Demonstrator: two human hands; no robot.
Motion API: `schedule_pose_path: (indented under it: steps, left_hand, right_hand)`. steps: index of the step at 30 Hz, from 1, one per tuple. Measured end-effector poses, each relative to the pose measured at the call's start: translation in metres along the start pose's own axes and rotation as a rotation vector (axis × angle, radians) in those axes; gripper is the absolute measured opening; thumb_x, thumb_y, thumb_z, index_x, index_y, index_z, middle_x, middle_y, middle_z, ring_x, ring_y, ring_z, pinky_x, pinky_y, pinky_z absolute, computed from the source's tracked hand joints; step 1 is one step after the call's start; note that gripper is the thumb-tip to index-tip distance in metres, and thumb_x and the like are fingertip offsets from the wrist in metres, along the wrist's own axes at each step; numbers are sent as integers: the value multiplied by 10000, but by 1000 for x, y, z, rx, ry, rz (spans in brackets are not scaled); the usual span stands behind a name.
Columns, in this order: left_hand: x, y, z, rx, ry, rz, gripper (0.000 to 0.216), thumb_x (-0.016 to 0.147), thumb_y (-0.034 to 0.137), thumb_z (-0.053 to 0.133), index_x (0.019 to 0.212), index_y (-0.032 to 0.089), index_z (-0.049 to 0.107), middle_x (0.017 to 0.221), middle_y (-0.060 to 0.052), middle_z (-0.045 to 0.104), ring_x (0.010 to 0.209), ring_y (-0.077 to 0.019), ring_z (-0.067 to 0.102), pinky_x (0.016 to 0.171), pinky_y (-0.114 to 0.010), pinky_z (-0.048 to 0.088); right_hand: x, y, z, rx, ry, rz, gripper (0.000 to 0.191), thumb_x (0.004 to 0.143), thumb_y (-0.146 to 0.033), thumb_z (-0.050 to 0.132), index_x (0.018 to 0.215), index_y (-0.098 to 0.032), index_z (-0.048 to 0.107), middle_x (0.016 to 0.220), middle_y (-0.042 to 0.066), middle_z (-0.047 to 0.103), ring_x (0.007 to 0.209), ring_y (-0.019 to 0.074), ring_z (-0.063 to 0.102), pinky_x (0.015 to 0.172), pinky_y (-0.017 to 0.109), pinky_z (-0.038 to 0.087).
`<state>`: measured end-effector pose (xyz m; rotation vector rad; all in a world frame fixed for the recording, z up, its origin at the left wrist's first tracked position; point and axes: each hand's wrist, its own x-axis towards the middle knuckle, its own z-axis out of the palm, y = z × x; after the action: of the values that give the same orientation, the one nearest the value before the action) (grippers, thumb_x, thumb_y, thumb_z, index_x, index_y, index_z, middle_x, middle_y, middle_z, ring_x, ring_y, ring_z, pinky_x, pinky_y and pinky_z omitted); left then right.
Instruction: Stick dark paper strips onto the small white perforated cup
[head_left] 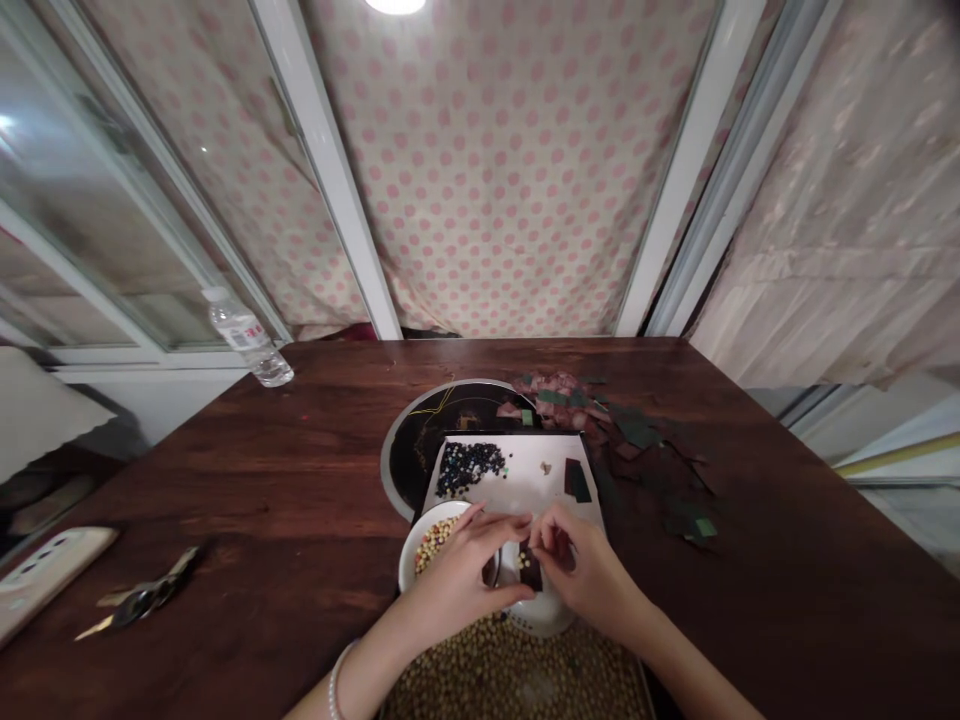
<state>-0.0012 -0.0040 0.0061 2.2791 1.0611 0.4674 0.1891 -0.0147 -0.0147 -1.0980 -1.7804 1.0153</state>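
Observation:
My left hand [474, 560] reaches over a white bowl [406, 556] of yellowish beads [430, 546]. Its thumb and fingers close round the edges of a small dark card [531, 572] with a few pale beads on it. On the card's other side, my right hand [576, 548] pinches its fingertips together; what they hold is too small to make out. Under the hands lies a white dish [551, 618], partly hidden. Just beyond them, a white tray [529, 465] carries black beads [469, 466] and dark rectangular pieces [577, 481].
Many tan beads [517, 670] fill a container at the near edge. Behind the tray is a round dark plate [397, 465]; green and reddish scraps [637, 428] lie to its right. A water bottle [251, 338], keys [146, 597] and a phone [56, 570] are at left.

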Motion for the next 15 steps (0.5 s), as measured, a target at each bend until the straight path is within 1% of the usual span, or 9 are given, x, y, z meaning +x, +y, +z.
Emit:
schedule_pose_path:
  steps: [5,8,10,15]
  left_hand:
    - [-1,3,0,-29,25,-11,546,665,296,789,1160,290,556,1271,-37,590,1182,-248,530,1132,-518,188]
    - [0,2,2,-37,28,-19,503,675,304,782,1132,288,572,1247,-36,604,1178,-246,530,1125,-526,183]
    - [1,0,3,-30,30,-9,472,690,318,771,1120,283,578,1245,-38,604,1183,-243,524,1123,-526,177]
    - [3,-3,5,-11,55,69,381,706,340,750,1046,251,603,1175,-35,641,1122,-235,559,1111,-515,195]
  right_hand:
    - [1,7,1,-32,15,20,151,738,-92,509,708,-222,438,659,-14,529,560,127,464,514,249,362]
    - [1,6,0,-53,44,31,140,725,-91,524,716,-215,459,648,-20,524,559,124,466,520,244,370]
    - [1,4,-2,-60,43,9,147,714,-78,523,711,-212,462,637,-28,512,559,118,458,523,238,365]
    - [1,-1,-9,-56,-67,-88,160,669,-62,552,655,-199,470,625,-37,495,579,109,438,531,226,345]
